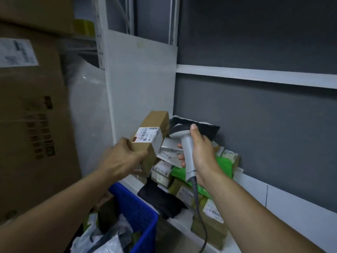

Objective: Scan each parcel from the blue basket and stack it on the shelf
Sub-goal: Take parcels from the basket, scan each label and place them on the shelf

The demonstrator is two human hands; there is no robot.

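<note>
- One view only, head camera: both hands are raised in front of the shelf (253, 187), above the blue basket (140, 205).
- Left hand (122, 157) grasps a small cardboard parcel (155, 123) by its near end, fingers wrapped round it. The label (149, 136) faces up and toward the right hand.
- Right hand (202, 154) is clenched round the handle of the scanner (187, 143), thumb up on the head. The scanner nose points left at the parcel, just beside the label; contact can't be told.
- Cable (199, 207) hangs down from under the right hand.
- Beyond and below both hands there is a pile of parcels (164, 170) on the shelf. A green bag (224, 165) sits just past the right hand, and a black bag (162, 199) lies lower, between the forearms.
- Basket sits under the left forearm, with more bagged parcels inside.
- Large carton (32, 125) stands well left of the left hand.
- Step judged: scanning this parcel; stacking not yet done.
- Next move likely calls for squaring the barcode to the scanner nose and pulling the trigger. The left hand then carries the parcel forward onto the pile and sets it flat so it doesn't slide.
</note>
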